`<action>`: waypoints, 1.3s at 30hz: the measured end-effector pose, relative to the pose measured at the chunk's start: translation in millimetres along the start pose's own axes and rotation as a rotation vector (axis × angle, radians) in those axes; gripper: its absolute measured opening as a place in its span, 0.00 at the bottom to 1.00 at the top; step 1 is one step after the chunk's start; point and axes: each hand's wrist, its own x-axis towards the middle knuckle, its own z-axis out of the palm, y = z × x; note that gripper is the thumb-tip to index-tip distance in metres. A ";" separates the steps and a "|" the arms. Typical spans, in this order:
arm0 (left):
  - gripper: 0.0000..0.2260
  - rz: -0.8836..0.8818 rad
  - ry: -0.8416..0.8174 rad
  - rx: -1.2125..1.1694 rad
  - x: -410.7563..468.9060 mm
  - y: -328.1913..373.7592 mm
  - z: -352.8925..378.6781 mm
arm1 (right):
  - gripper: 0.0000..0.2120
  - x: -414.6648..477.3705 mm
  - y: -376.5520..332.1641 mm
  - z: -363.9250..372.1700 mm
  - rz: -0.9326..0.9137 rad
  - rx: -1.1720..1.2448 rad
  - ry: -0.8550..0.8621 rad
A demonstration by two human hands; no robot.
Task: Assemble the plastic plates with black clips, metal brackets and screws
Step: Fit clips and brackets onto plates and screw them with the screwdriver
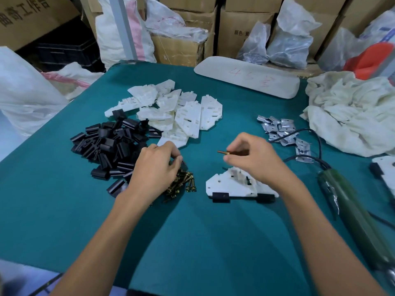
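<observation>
Black clips (111, 144) heaped far left, not needed now. My left hand (154, 167) digs curled fingers into screws (183, 184); can't tell if one's caught. My right hand (254, 159) pinches single screw (222, 152) above plate (226, 184) on table (192, 231), fitted clips (221, 197) on near edge. Metal brackets (282, 131) further right. Step: screw fitting. Next: seat screw in hole, grab driver (346, 193).

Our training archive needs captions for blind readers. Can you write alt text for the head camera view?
A person's right hand pinches a screw above a white plate fitted with two black clips, while the left hand reaches into a pile of screws. Heaps of loose clips, plates and metal brackets lie around on the green table.
</observation>
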 end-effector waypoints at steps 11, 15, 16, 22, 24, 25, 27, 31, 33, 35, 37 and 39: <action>0.07 0.068 -0.229 -0.333 -12.8 40.6 29.3 | 0.07 -55.4 59.8 -55.7 0.046 0.268 0.130; 0.08 0.155 -0.235 -0.190 -12.6 43.8 25.5 | 0.07 -57.8 64.5 -55.9 0.070 0.190 0.063; 0.09 0.178 -0.243 -0.160 -11.9 45.7 24.5 | 0.07 -58.4 63.7 -55.3 0.070 0.176 0.054; 0.11 0.273 -0.314 -0.048 -8.0 57.8 27.5 | 0.08 -63.3 60.0 -52.1 0.009 0.054 0.119; 0.11 0.253 -0.308 -0.072 -8.9 55.2 28.4 | 0.09 -64.2 58.0 -52.0 0.006 0.048 0.099; 0.10 0.246 -0.307 -0.093 -10.1 54.5 29.3 | 0.08 -64.7 57.1 -51.1 0.002 0.033 0.084; 0.09 0.231 -0.295 -0.141 -13.1 55.6 30.9 | 0.09 -66.0 55.9 -50.3 -0.015 -0.038 0.076; 0.07 0.213 -0.253 -0.191 -16.1 59.4 33.9 | 0.08 -65.5 53.0 -50.8 -0.006 -0.128 0.089; 0.07 0.214 -0.244 -0.218 -16.9 57.2 34.0 | 0.05 -64.5 50.8 -48.7 -0.012 -0.218 0.066; 0.07 0.198 -0.238 -0.251 -18.9 53.5 33.2 | 0.04 -64.1 49.0 -47.1 -0.042 -0.330 0.035; 0.06 0.187 -0.236 -0.276 -20.5 51.6 33.5 | 0.05 -63.1 46.4 -50.6 -0.050 -0.407 -0.005; 0.06 0.188 -0.227 -0.289 -20.1 52.3 35.3 | 0.05 -60.3 42.8 -54.6 -0.055 -0.488 -0.045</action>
